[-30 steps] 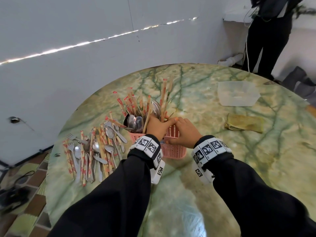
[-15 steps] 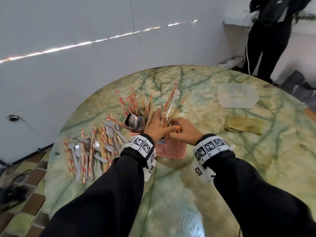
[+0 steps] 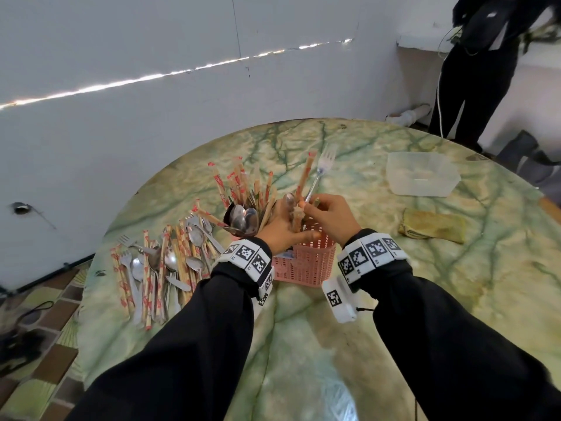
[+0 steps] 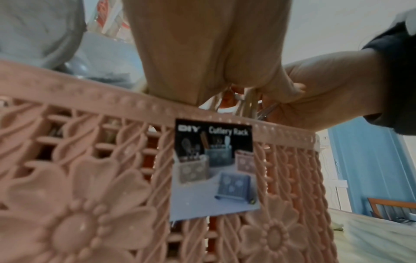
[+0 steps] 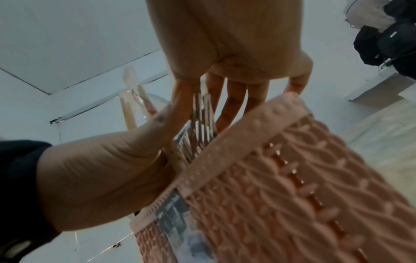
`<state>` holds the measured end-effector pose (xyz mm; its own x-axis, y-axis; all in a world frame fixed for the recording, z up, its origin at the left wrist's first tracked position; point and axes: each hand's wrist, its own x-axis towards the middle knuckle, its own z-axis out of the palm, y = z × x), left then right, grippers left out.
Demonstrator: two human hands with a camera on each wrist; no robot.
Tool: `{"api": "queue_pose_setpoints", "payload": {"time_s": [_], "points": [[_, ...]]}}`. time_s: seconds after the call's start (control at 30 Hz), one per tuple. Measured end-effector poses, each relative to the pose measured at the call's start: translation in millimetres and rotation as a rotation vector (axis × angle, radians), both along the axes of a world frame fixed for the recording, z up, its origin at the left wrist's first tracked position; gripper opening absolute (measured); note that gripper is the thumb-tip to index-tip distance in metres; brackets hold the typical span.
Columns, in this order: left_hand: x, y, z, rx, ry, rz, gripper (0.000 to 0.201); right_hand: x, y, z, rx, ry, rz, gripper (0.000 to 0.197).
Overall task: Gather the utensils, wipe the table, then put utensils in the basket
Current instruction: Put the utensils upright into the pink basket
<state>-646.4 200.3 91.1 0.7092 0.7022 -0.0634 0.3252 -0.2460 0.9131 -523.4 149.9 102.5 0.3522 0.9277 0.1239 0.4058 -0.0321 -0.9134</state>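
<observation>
A pink slotted basket stands mid-table with spoons and wrapped chopsticks upright in its left half. Over its right half my left hand grips a bundle of forks and wrapped chopsticks. My right hand pinches the same bundle from the right, and one fork sticks up above it. In the right wrist view the fork tines sit between my fingers, just above the basket rim. A pile of loose utensils lies left of the basket.
A folded yellow cloth lies to the right of the basket. A clear plastic tub sits beyond it. The round marble table meets a white wall on the left. A person in black stands at the far right.
The bundle in my hands has swung from leaning right to nearly upright, with the fork tines higher. Both hands have risen slightly above the basket rim.
</observation>
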Motion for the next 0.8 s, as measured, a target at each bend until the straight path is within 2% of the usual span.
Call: {"api": "queue_pose_setpoints", "payload": {"time_s": [0.03, 0.1, 0.23, 0.27, 0.37, 0.43, 0.5, 0.57, 0.6, 0.7, 0.73, 0.77, 0.8], "points": [[-1.1, 0.2, 1.2, 0.016, 0.000, 0.003, 0.101, 0.3, 1.1, -0.1, 0.004, -0.007, -0.015, 0.035], [-3.8, 3.6, 1.0, 0.062, -0.017, 0.004, 0.091, -0.4, 3.2, -2.0, 0.009, -0.001, -0.010, 0.024], [-9.6, 4.4, 2.9, 0.061, -0.038, 0.017, 0.082, -3.2, -3.6, 4.5, -0.029, -0.026, 0.026, 0.020], [-10.6, 3.8, 2.9, 0.063, -0.049, 0.025, 0.083, -4.3, -5.8, 5.6, -0.035, -0.020, 0.059, 0.020], [-12.3, 1.5, 3.2, 0.076, -0.030, 0.045, 0.083, -3.2, -11.6, 8.8, -0.091, 0.018, 0.208, 0.037], [-13.4, 0.2, 4.1, 0.065, -0.024, 0.048, 0.086, -2.3, -13.3, 12.5, -0.137, 0.076, 0.265, 0.030], [-14.8, -1.8, 5.2, 0.045, -0.013, 0.049, 0.097, -0.9, -16.2, 18.4, -0.163, 0.187, 0.275, 0.026], [-16.7, -4.8, 7.2, 0.060, 0.009, 0.054, 0.104, 2.9, -18.5, 20.5, -0.148, 0.277, 0.260, 0.035], [-17.7, -6.6, 8.2, 0.081, 0.020, 0.060, 0.106, 6.4, -18.5, 18.9, -0.135, 0.262, 0.260, 0.043], [-21.2, -11.3, 9.6, 0.114, 0.040, 0.065, 0.106, 14.7, -22.9, 11.2, -0.198, 0.114, 0.336, 0.089], [-22.5, -11.9, 9.2, 0.118, 0.048, 0.062, 0.103, 17.5, -23.1, 6.0, -0.235, 0.115, 0.379, 0.097], [-24.0, -13.4, 9.8, 0.124, 0.052, 0.062, 0.100, 17.5, -25.5, 3.4, -0.270, 0.105, 0.411, 0.097], [-25.2, -14.6, 10.2, 0.128, 0.049, 0.066, 0.096, 17.3, -26.4, -1.6, -0.278, 0.080, 0.421, 0.088]]}}
